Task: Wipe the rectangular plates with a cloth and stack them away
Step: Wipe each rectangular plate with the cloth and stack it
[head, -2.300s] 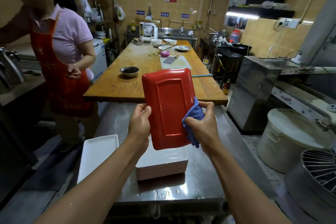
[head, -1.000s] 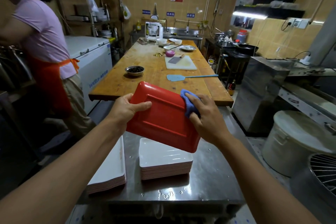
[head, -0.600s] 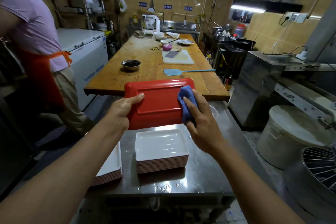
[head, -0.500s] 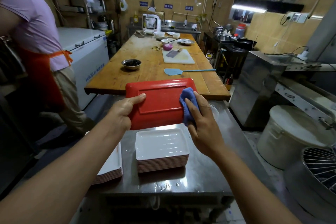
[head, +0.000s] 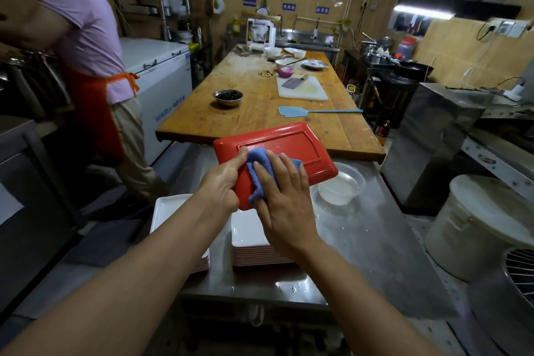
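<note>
surface: steel table (head: 375,243) | on it: 2 plate stacks (head: 248,251) (head: 173,211), clear bowl (head: 341,185)

two bare forearms, left hand (head: 221,182) and right hand (head: 284,205) ungloved, no sleeves, rings or watch showing.

Steel counter (head: 375,240) bare right of plate stack (head: 248,240), bowl (head: 341,185) behind

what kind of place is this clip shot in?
Most likely a commercial kitchen: a long wooden prep table with a cleaver on a cutting board, a steel counter with stacks of rectangular plates, and a wok at the stove.
</note>
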